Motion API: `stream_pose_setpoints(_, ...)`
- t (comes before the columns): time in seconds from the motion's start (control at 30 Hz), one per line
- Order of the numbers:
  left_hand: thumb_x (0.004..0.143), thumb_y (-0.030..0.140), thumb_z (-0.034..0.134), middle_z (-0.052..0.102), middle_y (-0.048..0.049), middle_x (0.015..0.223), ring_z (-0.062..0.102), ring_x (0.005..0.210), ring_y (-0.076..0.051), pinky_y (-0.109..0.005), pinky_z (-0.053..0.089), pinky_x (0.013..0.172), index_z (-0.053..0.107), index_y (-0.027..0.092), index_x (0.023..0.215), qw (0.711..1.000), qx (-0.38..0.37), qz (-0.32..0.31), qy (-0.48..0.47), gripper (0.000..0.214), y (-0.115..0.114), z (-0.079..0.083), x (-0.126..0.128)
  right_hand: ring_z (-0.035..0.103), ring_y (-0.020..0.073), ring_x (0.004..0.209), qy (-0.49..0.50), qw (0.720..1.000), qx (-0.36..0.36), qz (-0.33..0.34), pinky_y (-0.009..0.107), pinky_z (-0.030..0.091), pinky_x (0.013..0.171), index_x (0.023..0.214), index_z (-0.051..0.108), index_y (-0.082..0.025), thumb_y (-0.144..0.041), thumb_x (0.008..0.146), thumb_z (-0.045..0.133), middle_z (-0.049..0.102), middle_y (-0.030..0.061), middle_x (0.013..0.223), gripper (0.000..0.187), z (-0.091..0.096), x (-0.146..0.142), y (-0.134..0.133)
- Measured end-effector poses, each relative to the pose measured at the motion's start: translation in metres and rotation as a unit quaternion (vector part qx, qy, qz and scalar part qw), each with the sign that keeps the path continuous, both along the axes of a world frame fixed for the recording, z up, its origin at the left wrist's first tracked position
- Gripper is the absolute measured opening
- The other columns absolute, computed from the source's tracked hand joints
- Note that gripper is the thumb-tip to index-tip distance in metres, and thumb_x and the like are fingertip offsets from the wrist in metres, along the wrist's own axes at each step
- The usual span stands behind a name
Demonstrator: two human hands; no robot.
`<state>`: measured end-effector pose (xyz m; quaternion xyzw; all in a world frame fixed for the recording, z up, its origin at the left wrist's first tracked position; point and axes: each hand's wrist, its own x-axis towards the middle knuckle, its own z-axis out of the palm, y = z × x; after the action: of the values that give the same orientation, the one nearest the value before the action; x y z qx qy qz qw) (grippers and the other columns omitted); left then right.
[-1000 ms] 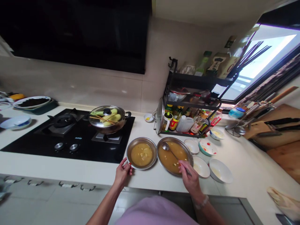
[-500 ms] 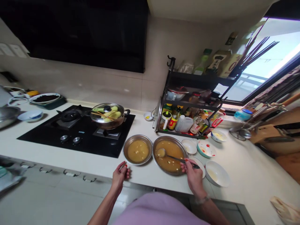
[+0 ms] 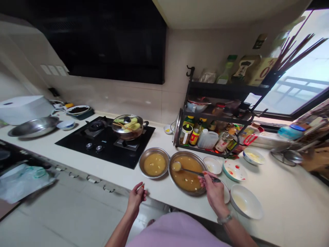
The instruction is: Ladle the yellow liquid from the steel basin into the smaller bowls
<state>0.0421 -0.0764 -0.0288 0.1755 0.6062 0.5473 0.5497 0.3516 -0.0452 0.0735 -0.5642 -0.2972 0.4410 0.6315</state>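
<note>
My right hand (image 3: 214,192) is closed round the dark handle of a ladle (image 3: 191,172). The ladle's scoop lies in brown liquid with small pale cubes, inside the larger metal bowl (image 3: 188,194). Just left of it stands a smaller metal bowl (image 3: 154,177) holding similar liquid and cubes. My left hand (image 3: 136,199) hovers by the counter's front edge, below the smaller bowl and apart from it. Its fingers are loosely curled, and nothing shows in them.
A lidded pan (image 3: 128,132) with green pieces and chopsticks sits on the black hob (image 3: 102,151). Behind the bowls rises a black rack (image 3: 226,118) of bottles. Several dishes, including a white bowl (image 3: 246,202), stand to the right. A wide metal pan (image 3: 34,127) lies far left.
The view has swung left, so the scene sits further right and more of the left counter shows. My right hand still grips the ladle, its scoop still in the larger bowl.
</note>
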Motion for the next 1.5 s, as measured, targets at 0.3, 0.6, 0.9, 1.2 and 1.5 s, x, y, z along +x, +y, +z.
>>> stream_pose_setpoints(0.3, 0.07, 0.029, 0.067, 0.06, 0.0004, 0.055, 0.05, 0.042, -0.008, -0.019, 0.04, 0.041, 0.049, 0.01, 0.11, 0.999, -0.014, 0.028, 0.007, 0.047, -0.018, -0.002, -0.008, 0.059, 0.0148, 0.049, -0.025, 0.996, 0.051, 0.072, 0.024, 0.046, 0.043, 0.088, 0.061, -0.015, -0.048, 0.067, 0.069, 0.065, 0.003, 0.06, 0.04, 0.002, -0.042, 0.028)
stream_pose_setpoints(0.6, 0.074, 0.039, 0.058, 0.06, -0.0033, 0.062, 0.061, 0.056, -0.018, -0.029, 0.049, 0.052, 0.055, 0.013, 0.093, 0.968, -0.055, 0.072, 0.236, 0.033, -0.007, -0.019, -0.033, 0.058, 0.0145, 0.06, -0.241, 0.92, 0.203, 0.232, 0.028, 0.051, 0.058, 0.093, 0.07, -0.02, -0.037, 0.082, 0.054, 0.066, 0.0067, 0.08, 0.025, 0.007, -0.061, 0.022)
stream_pose_setpoints(0.9, 0.07, 0.038, 0.06, 0.065, -0.0235, 0.097, 0.064, 0.093, -0.032, -0.036, 0.049, 0.078, 0.053, 0.004, 0.104, 0.896, -0.165, 0.096, 0.401, 0.049, 0.018, -0.041, -0.057, 0.062, 0.0165, 0.067, -0.316, 0.909, 0.206, 0.177, 0.028, 0.054, 0.058, 0.097, 0.069, -0.022, -0.03, 0.082, 0.053, 0.067, 0.0072, 0.086, 0.023, -0.012, -0.019, 0.005)
stream_pose_setpoints(1.2, 0.065, 0.034, 0.067, 0.058, -0.0301, 0.109, 0.045, 0.117, -0.043, -0.049, 0.041, 0.09, 0.052, 0.001, 0.106, 0.867, -0.175, 0.084, 0.458, 0.055, 0.015, -0.043, -0.058, 0.064, 0.0192, 0.076, -0.363, 0.904, 0.158, 0.163, 0.031, 0.053, 0.068, 0.095, 0.069, -0.022, -0.032, 0.083, 0.053, 0.068, 0.0069, 0.086, 0.022, -0.031, 0.004, -0.012)
stream_pose_setpoints(1.5, 0.074, 0.042, 0.052, 0.063, -0.0121, 0.086, 0.061, 0.081, -0.025, -0.038, 0.046, 0.077, 0.057, 0.011, 0.096, 0.927, 0.053, -0.005, 0.371, 0.038, -0.001, -0.007, 0.011, 0.064, 0.0192, 0.067, -0.323, 0.934, 0.114, 0.099, 0.032, 0.054, 0.061, 0.09, 0.069, -0.022, -0.041, 0.079, 0.057, 0.069, 0.0073, 0.084, 0.026, -0.022, 0.009, -0.026)
